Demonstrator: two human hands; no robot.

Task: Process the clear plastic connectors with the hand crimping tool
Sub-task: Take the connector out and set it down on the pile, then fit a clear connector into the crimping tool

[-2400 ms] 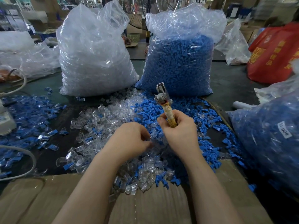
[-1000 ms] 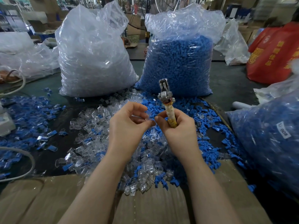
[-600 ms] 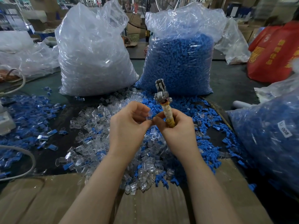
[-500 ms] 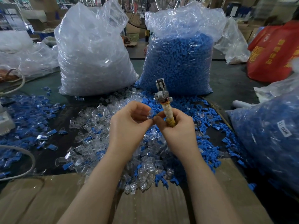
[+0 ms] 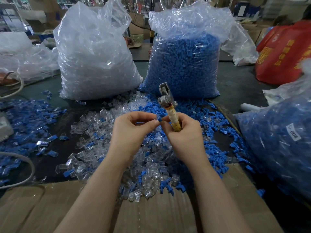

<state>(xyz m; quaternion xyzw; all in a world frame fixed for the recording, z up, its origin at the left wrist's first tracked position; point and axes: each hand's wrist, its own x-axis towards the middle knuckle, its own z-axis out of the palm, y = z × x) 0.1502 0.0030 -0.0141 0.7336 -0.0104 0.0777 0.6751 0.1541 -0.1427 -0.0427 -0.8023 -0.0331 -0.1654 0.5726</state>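
The left hand [image 5: 133,130], up from the loose connector pile [image 5: 117,148], now pinches what looks like a small connector just left of the crimping tool [image 5: 170,108]; the right hand [image 5: 183,132] stays clenched round its handle, so loading seems imminent
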